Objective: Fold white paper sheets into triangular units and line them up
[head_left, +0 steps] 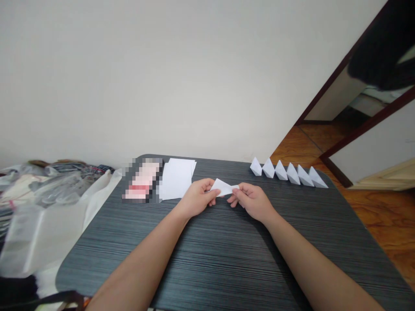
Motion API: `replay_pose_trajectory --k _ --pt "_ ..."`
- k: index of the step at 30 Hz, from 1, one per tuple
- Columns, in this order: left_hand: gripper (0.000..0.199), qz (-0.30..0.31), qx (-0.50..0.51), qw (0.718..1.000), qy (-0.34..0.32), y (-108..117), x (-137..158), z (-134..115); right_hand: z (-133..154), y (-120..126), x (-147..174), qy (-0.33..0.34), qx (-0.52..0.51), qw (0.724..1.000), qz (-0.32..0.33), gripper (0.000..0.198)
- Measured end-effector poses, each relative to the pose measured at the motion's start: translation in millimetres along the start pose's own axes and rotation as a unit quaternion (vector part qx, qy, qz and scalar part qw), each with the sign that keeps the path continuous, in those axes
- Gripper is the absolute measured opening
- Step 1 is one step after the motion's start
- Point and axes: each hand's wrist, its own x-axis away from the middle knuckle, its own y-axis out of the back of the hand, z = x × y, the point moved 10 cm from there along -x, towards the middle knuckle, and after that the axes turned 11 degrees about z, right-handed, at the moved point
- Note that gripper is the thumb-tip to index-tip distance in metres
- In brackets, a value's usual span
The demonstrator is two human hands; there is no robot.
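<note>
Got my left fingers (pixel 212 192) and right fingers (pixel 238 194) pinching 2 ends of a small folded white paper piece (pixel 221 186), pointy up top, skinnier rightward.

Looks like a small folded white paper (pixel 223 188), peaked toward the left, narrower toward the right; sits just below and right of frame centre, pinched at both ends.

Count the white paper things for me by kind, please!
Pointed paper shapes in a row: 6
Folded paper held by the left hand and right hand: 1
Pile of flat sheets (sheets overlap, so I can't count each): 1
Total: 8
</note>
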Motion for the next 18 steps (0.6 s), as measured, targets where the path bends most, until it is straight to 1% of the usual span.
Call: replay_pose_trajectory --k 5,11,18 --pt "0.02 0.011 0.003 1.0 -0.005 -1.8 -0.6 0.0 1.9 -0.8 -0.4 0.002 -0.012 1.0 0.005 0.028" --pt "0.021 0.009 0.003 1.0 -0.001 -2.3 -0.7 0.7 3.7 -4.1 -1.7 0.008 -0.008 1.0 0.029 0.023" --pt "0.018 0.01 -0.004 1.0 -0.003 -3.2 -0.9 -0.3 -0.7 -7.8 -2.2 0.001 -0.018 0.999 0.038 0.025"
